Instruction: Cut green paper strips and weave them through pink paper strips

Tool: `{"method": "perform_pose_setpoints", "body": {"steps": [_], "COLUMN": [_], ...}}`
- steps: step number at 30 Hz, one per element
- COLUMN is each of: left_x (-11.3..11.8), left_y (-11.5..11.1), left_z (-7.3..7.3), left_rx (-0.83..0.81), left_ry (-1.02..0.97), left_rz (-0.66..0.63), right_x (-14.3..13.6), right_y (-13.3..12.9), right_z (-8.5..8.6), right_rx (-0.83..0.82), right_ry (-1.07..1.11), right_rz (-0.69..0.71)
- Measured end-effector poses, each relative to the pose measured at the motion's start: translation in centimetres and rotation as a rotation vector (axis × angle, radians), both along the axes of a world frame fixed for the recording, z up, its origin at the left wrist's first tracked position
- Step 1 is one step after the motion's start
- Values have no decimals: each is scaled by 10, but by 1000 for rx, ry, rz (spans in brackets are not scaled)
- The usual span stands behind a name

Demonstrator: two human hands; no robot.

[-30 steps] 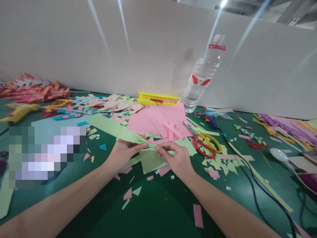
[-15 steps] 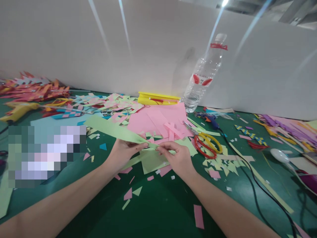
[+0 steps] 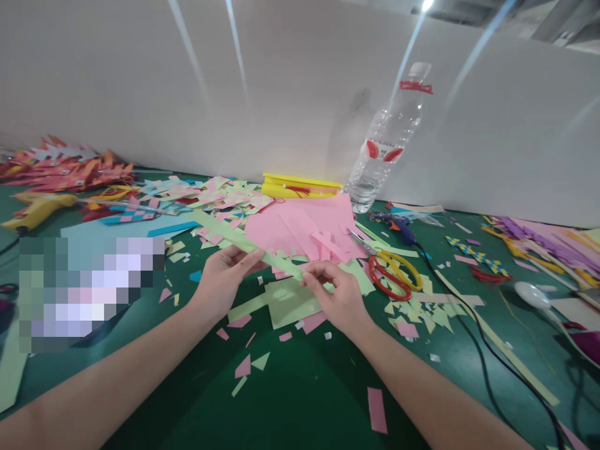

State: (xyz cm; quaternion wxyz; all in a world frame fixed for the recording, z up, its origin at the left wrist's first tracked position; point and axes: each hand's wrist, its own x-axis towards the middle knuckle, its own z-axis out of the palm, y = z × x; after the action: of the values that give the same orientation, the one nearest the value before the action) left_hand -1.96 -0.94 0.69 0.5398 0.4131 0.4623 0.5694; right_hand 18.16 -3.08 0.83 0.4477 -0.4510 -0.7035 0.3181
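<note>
A long light green paper strip (image 3: 281, 265) is stretched between my two hands, slanting down to the right. My left hand (image 3: 229, 275) pinches it near the middle, and its far part reaches up to the left. At the strip's right end, my right hand (image 3: 332, 287) holds it between thumb and fingers. Below the strip lies a green paper piece (image 3: 290, 306) on the table. Pink sheets (image 3: 300, 222) are spread behind my hands. Scissors with red and yellow handles (image 3: 391, 272) rest just right of my right hand.
A clear plastic bottle (image 3: 387, 144) leans against the grey wall. A yellow glue gun (image 3: 40, 209) is at left, a blue one (image 3: 400, 228) at right with a black cable (image 3: 473, 312). Paper scraps lie around; a pixelated patch covers the left side.
My left hand has slid left along the strip, away from my right hand. The strip now looks narrower and straighter. My right hand has barely moved.
</note>
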Motion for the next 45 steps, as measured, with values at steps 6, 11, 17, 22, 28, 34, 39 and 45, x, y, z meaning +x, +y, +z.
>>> {"method": "perform_pose_setpoints", "body": {"steps": [6,11,17,22,28,34,39,45], "left_x": [-15,-21,-12,10,27,24,24,23], "left_y": [14,22,12,-8,-28,-29,-30,-31], "left_z": [0,-1,4,6,9,8,9,12], "left_rx": [28,43,-3,-27,-11,90,108,109], "left_ry": [-133,-195,-171,-176,108,414,527,493], "left_rz": [148,236,167,-37,-285,-324,-322,-351], "right_x": [6,11,10,-1,-8,-7,-8,-9], "right_y": [8,17,21,11,-4,-3,-7,-7], "right_z": [-4,-9,-6,-3,-6,-5,-5,-5], "right_rx": [-63,-155,-182,-331,-316,-323,-318,-314], "right_ry": [93,309,720,623,255,331,315,324], "right_rz": [-40,-174,-131,106,58,-65,-60,26]}}
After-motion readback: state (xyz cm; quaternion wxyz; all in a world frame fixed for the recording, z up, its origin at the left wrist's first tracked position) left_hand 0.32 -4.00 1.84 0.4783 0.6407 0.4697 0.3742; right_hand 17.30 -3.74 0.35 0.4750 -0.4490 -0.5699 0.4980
